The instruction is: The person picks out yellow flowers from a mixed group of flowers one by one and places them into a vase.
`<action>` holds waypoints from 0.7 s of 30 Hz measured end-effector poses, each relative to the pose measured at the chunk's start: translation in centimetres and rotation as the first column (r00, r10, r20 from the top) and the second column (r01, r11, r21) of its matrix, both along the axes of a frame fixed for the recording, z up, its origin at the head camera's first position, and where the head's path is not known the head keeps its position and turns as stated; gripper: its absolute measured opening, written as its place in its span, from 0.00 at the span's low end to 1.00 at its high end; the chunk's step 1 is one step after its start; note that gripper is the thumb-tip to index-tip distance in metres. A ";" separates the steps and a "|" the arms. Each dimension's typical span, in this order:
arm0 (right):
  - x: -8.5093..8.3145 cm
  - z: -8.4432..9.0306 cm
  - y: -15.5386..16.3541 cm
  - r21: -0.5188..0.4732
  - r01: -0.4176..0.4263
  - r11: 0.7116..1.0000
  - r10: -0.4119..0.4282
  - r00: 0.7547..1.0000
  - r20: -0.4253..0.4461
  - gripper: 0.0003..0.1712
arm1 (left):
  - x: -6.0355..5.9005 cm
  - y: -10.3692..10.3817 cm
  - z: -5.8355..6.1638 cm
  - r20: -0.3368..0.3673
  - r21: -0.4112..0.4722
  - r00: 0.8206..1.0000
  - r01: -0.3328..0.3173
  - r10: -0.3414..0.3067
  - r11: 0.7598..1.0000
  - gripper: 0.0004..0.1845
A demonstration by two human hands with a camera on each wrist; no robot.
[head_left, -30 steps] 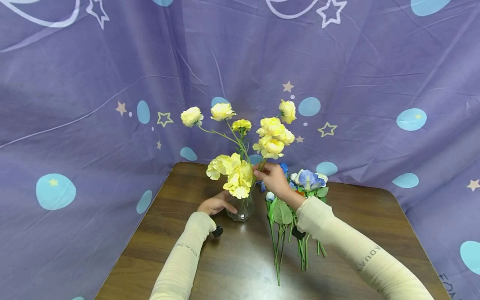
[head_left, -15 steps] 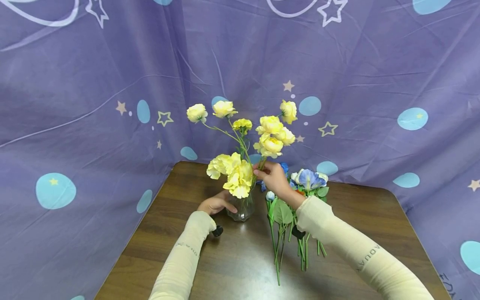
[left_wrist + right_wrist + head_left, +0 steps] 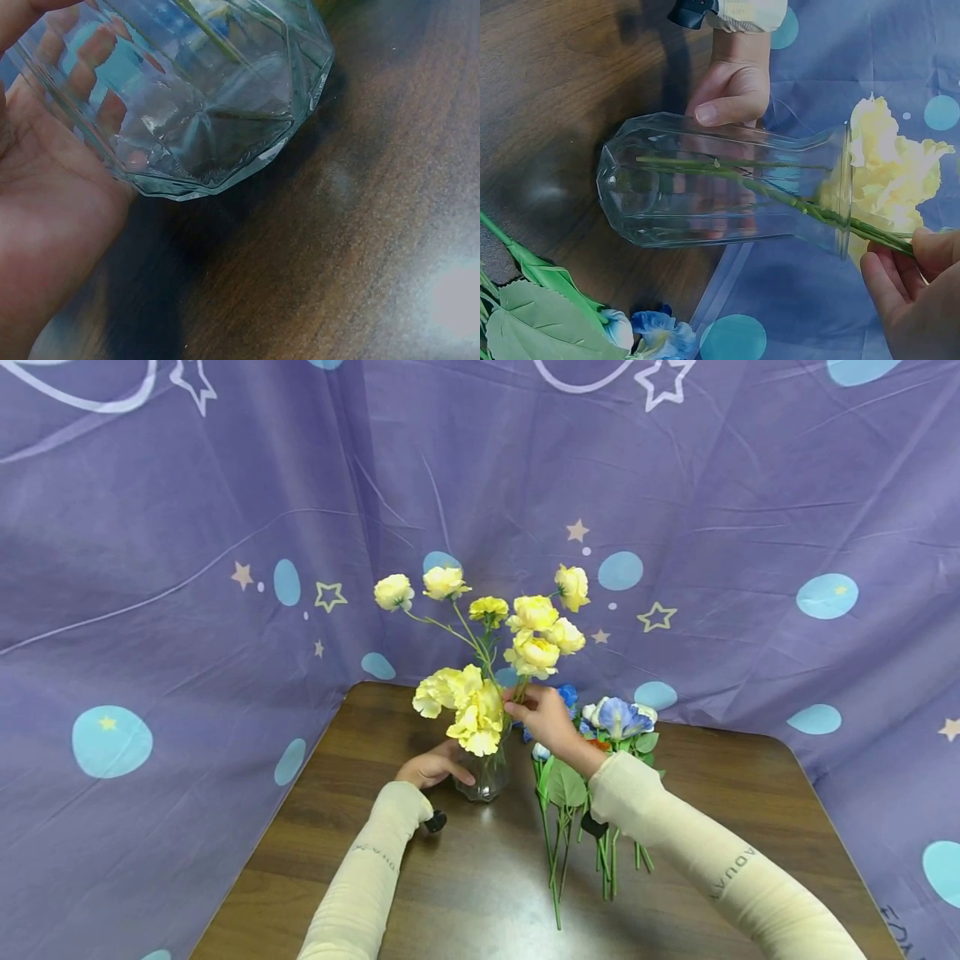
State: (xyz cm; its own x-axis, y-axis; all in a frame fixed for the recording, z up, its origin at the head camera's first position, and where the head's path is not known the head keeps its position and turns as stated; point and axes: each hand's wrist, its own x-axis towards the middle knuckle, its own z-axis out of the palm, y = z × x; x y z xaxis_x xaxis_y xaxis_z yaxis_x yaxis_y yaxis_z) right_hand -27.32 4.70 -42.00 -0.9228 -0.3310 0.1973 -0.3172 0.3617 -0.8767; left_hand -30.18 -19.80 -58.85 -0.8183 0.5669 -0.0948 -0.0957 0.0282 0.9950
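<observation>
A clear faceted glass vase (image 3: 483,777) (image 3: 210,90) (image 3: 727,184) stands on the brown wooden table (image 3: 450,893). My left hand (image 3: 431,768) (image 3: 731,94) wraps round its left side, fingers curled on the glass. Yellow flowers (image 3: 480,710) stand in the vase, their green stems (image 3: 780,196) reaching to its bottom. My right hand (image 3: 543,714) (image 3: 915,289) pinches the stem of a tall yellow flower spray (image 3: 536,639) just above the vase's mouth.
Blue and white flowers (image 3: 618,718) with green stems and leaves (image 3: 562,785) lie on the table right of the vase, under my right forearm. A purple cloth (image 3: 225,527) with stars and blue dots hangs behind and around the table.
The tall yellow spray in my right hand has sunk a little and shifted slightly left toward the vase. My left hand stays on the vase.
</observation>
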 end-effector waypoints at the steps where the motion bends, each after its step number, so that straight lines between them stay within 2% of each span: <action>1: 0.0 -0.1 0.0 -0.001 0.002 1.000 -0.002 1.000 0.002 0.12 | 0.0 0.0 0.0 0.000 0.001 1.000 0.001 -0.001 1.000 0.53; 9: 0.0 -0.5 -0.1 0.030 0.011 1.000 -0.011 1.000 -0.003 0.10 | -0.1 0.0 -0.2 0.008 0.010 1.000 -0.016 0.016 1.000 0.51; 15: 0.0 -0.8 -0.1 0.045 0.011 0.999 -0.009 0.999 -0.042 0.09 | 0.1 0.1 0.0 -0.007 0.018 1.000 -0.012 0.012 1.000 0.51; 21: 0.0 -0.9 -0.2 0.056 0.011 0.998 -0.009 0.999 -0.041 0.09 | 0.1 0.1 0.0 -0.018 0.016 1.000 -0.001 0.001 1.000 0.51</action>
